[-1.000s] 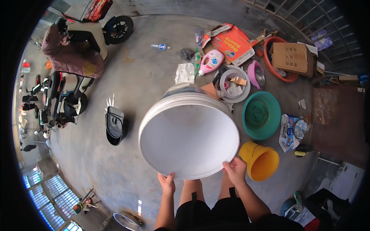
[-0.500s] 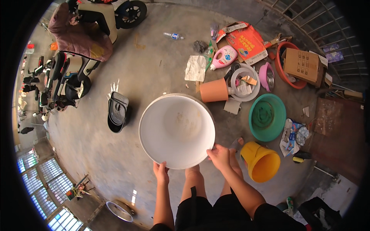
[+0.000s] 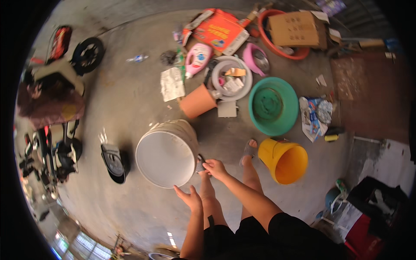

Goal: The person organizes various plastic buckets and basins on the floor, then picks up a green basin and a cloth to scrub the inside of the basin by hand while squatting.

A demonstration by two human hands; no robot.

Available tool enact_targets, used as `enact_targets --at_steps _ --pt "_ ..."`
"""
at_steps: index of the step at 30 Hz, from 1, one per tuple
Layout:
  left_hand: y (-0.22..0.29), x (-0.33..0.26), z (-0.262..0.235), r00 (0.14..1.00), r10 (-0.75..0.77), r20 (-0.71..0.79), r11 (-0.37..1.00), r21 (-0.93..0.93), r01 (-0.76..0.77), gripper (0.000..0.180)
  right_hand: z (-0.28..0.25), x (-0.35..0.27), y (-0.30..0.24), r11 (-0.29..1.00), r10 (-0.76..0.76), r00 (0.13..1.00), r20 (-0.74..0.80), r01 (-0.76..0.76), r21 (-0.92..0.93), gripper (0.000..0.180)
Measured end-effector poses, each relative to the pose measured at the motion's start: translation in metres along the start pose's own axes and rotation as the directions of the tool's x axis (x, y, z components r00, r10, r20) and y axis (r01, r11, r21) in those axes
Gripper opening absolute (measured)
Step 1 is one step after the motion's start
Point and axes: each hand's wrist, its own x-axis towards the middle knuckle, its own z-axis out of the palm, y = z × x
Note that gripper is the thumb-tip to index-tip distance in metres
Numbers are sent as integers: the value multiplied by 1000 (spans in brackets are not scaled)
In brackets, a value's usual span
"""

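Observation:
A large white bucket (image 3: pixel 167 160) rests tilted on the floor just ahead of my legs, its wide round mouth facing me. Just below its lower rim, my left hand (image 3: pixel 190 200) is open with the fingers spread and nothing in it. My right hand (image 3: pixel 216 169) is to the right of the bucket, over my sandalled foot. Its fingers are loosely bent and apart, and I see nothing held in them. Both hands appear clear of the bucket. To the right, a yellow bucket (image 3: pixel 268 157) lies on its side beside my other foot.
Ahead are an orange bucket (image 3: pixel 198 102), a green basin (image 3: pixel 255 100), a white tub (image 3: pixel 248 80) with scraps, a pink bottle (image 3: pixel 198 60) and a red box (image 3: pixel 216 28). A black bin (image 3: pixel 114 162) stands left. Scooters (image 3: pixel 54 143) line the left side; a cardboard box (image 3: pixel 297 29) sits far right.
The white bucket has gone down from my two-handed hold to the floor and both hands have let go. My view has shifted to the right.

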Motion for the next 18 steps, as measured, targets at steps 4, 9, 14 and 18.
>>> enact_targets --at_steps 4,9,14,18 --pt "46 -32 39 970 114 214 993 -34 -109 57 -92 14 77 908 199 933 -301 -60 415 13" --pt "63 -39 84 862 117 493 992 -98 -79 39 -201 -9 148 718 578 652 -492 -119 686 12" --pt "79 -66 135 721 108 684 994 -75 -78 29 -283 -42 202 -70 895 447 4 131 989 46" --pt "75 -89 167 646 76 760 994 -107 10 25 -299 -44 245 -62 804 586 -99 249 967 42"
